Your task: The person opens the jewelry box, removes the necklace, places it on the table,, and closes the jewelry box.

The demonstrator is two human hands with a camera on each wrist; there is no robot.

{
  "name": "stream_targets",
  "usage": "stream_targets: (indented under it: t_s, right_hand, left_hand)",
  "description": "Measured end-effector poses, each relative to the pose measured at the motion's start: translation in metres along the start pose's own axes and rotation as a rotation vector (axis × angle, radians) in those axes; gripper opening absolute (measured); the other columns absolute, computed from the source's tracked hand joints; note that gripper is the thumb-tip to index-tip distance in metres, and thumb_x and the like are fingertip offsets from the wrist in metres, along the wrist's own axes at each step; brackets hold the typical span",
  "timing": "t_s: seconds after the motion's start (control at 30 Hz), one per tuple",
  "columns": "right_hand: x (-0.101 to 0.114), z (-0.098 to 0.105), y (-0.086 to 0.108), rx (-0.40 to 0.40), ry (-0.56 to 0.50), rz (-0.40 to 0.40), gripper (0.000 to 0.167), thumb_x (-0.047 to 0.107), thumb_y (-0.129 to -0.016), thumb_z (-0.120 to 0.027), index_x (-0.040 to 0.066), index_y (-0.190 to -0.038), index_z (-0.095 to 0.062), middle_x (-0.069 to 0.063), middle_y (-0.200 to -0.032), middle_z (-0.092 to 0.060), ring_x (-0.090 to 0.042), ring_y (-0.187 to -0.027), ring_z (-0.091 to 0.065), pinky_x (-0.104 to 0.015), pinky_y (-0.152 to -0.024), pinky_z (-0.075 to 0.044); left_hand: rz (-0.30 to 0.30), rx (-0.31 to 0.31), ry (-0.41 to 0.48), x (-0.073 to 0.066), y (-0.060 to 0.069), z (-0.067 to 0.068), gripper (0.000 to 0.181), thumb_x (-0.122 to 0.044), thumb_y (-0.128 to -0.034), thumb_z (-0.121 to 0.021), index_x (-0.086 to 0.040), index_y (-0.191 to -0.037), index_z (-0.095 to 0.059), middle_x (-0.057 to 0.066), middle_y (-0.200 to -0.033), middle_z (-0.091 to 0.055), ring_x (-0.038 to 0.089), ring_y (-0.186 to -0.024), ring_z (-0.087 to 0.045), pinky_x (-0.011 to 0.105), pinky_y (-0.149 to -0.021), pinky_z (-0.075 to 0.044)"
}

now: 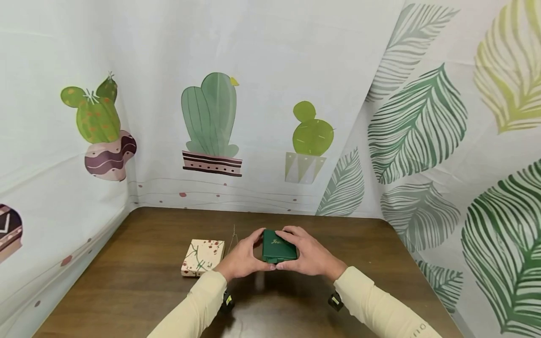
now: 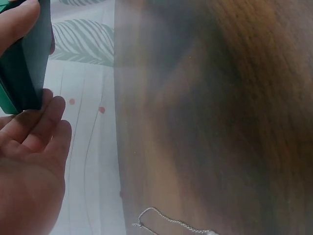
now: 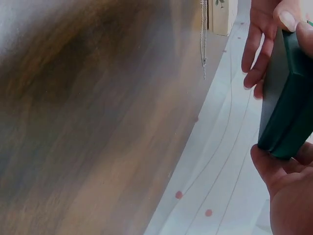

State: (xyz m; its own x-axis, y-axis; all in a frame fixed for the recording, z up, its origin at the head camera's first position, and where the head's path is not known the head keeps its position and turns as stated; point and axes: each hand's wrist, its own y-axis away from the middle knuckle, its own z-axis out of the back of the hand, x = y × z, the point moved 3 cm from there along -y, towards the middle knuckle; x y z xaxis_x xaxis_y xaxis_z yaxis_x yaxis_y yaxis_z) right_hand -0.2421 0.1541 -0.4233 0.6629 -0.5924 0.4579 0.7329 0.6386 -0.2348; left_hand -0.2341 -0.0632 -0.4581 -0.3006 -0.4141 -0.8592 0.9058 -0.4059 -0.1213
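Note:
Both hands hold a small dark green jewelry box (image 1: 280, 246) above the table, its lid down and gold lettering on top partly covered by fingers. My left hand (image 1: 244, 257) grips the box's left side, thumb at the front edge. On the opposite side my right hand (image 1: 310, 253) grips it, with fingers over the top and the thumb at the front. In both wrist views the box (image 3: 288, 103) is raised off the wood. A thin silver chain (image 2: 171, 223) lies on the table, near the left hand in the head view.
A cream box with a red floral and green branch print (image 1: 204, 256) sits on the brown wooden table (image 1: 160, 244), left of the hands. Behind the table hangs a white cloth (image 1: 262, 70) printed with cacti and leaves.

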Motion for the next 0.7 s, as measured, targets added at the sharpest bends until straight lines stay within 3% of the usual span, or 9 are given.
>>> stream_targets:
  t_s: [0.17,0.37,0.7]
  right_hand:
    - [0.0004,-0.0026,0.0004,-0.033,-0.092,-0.01,0.078,0.051,-0.085,-0.084,0.018,-0.15,-0.057,-0.002,-0.147,-0.051,-0.021,-0.13,-0.051,-0.042,-0.101,-0.055]
    - [0.0027,-0.0042,0.001,-0.068,-0.035,0.016,0.077,0.049,-0.083,-0.086,0.023,-0.149,-0.057,-0.007,-0.152,-0.049,-0.024,-0.137,-0.049,-0.043,-0.101,-0.055]
    - [0.0044,0.0032,0.0,-0.097,-0.168,-0.026,0.07,0.037,-0.084,-0.088,0.023,-0.146,-0.058,0.001,-0.145,-0.051,-0.019,-0.123,-0.056,-0.04,-0.097,-0.056]
  left_hand:
    - [0.009,0.004,0.007,-0.0005,0.0019,0.0021,0.108,-0.036,-0.0775,-0.092,-0.006,-0.162,-0.031,0.014,-0.152,-0.056,0.039,-0.141,-0.054,0.058,-0.116,-0.044]
    - [-0.041,0.001,-0.006,-0.0027,0.0012,0.0051,0.103,-0.035,-0.0761,-0.093,-0.008,-0.158,-0.037,0.011,-0.145,-0.062,0.036,-0.137,-0.058,0.057,-0.114,-0.046]
    - [-0.016,0.008,-0.002,-0.0018,0.004,0.004,0.102,-0.039,-0.0767,-0.092,-0.013,-0.159,-0.038,0.007,-0.147,-0.061,0.03,-0.136,-0.059,0.059,-0.114,-0.045]
